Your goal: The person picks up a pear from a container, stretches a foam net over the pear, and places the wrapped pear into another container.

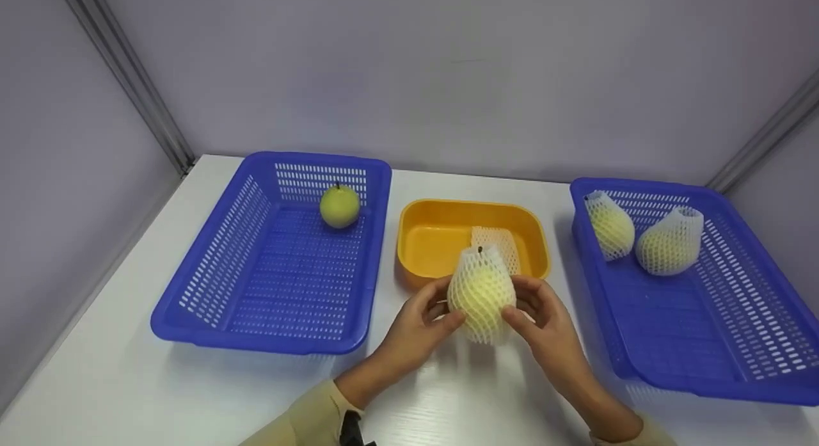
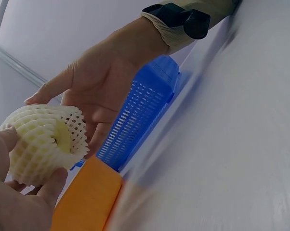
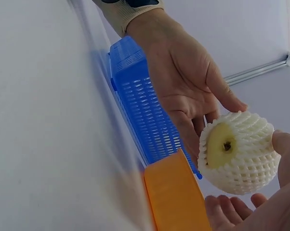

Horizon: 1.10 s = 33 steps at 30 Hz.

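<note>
the netted pear (image 1: 482, 295) is up off the white table (image 1: 416, 401), held between both hands on the near side of the orange tub (image 1: 432, 241), its dark stem (image 1: 480, 249) at the narrow upper end. the left hand (image 1: 416, 324) grips one side, thumb in front and fingers curled behind; the right hand (image 1: 549, 321) grips the other the same way, so the fingers of both are clamped on the fruit, though how hard they press cannot be told. the wrist views show the net's lower mouth open round the pear's base (image 3: 221, 142). for a good hold here, a light, even squeeze from both sides looks best, since soft foam gives and the fruit may bruise. the pear could slide inside the mesh and out of that open mouth, so a fingertip or two under the base would be a sensible guard. the stem may snag if the foam shifts, so go gently near it. a loose net (image 1: 496, 238) lies in the tub, a bare pear (image 1: 340, 207) sits in the left blue basket (image 1: 294, 299), and two other netted pears (image 1: 670, 244) rest in the right blue basket (image 1: 665, 331).
</note>
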### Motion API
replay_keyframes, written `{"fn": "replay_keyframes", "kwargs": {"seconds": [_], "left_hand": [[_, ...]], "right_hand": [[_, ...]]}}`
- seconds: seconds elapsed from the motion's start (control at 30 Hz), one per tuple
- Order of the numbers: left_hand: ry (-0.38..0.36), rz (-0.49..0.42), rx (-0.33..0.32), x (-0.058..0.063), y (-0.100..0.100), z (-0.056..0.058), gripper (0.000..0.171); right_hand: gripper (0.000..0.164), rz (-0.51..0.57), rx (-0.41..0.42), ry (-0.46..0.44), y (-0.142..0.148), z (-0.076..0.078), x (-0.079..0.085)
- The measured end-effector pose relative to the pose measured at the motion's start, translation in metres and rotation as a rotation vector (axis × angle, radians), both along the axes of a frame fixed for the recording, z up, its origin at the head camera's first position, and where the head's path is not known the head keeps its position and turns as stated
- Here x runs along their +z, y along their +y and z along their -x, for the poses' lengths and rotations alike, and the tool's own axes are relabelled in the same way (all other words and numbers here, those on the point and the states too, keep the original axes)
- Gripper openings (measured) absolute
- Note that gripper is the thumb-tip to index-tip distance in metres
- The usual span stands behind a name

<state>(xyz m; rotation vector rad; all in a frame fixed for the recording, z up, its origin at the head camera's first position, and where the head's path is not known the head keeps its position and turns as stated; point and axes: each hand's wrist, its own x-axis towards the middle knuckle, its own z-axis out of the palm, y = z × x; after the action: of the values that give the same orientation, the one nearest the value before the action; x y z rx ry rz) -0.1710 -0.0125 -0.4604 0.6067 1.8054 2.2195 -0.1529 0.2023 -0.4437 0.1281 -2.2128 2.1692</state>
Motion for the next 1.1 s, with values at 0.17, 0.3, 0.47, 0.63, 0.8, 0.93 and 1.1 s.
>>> {"fn": "replay_keyframes", "kwargs": {"seconds": [0.17,0.3,0.47,0.63,0.8,0.93,1.1], "left_hand": [[0.001,-0.016,0.073,0.0020,-0.0001,0.0007,0.046],[0.006,-0.009,0.126,0.0030,-0.0008,0.0007,0.048],[0.006,0.006,0.071,0.0039,-0.0015,0.0008,0.066],[0.000,0.032,-0.016,0.0044,-0.0031,0.0020,0.072],[0.009,0.011,-0.003,0.0033,-0.0032,0.0037,0.062],[0.028,-0.001,0.047,0.0041,-0.0032,0.0037,0.048],[0.044,0.007,0.101,0.0037,-0.0025,0.0039,0.049]], "right_hand": [[0.033,0.009,0.005,0.039,0.0017,-0.0005,0.0000],[0.037,0.026,0.058,0.033,0.0014,-0.0013,-0.0008],[0.046,0.027,0.069,-0.002,-0.0020,-0.0028,-0.0008],[0.048,-0.021,0.067,-0.016,-0.0027,-0.0020,-0.0007],[0.049,-0.033,0.034,-0.001,-0.0008,0.0002,-0.0015],[0.040,-0.004,0.051,0.026,0.0005,0.0001,-0.0008],[0.043,0.014,0.136,0.008,0.0011,-0.0027,0.0008]]}}
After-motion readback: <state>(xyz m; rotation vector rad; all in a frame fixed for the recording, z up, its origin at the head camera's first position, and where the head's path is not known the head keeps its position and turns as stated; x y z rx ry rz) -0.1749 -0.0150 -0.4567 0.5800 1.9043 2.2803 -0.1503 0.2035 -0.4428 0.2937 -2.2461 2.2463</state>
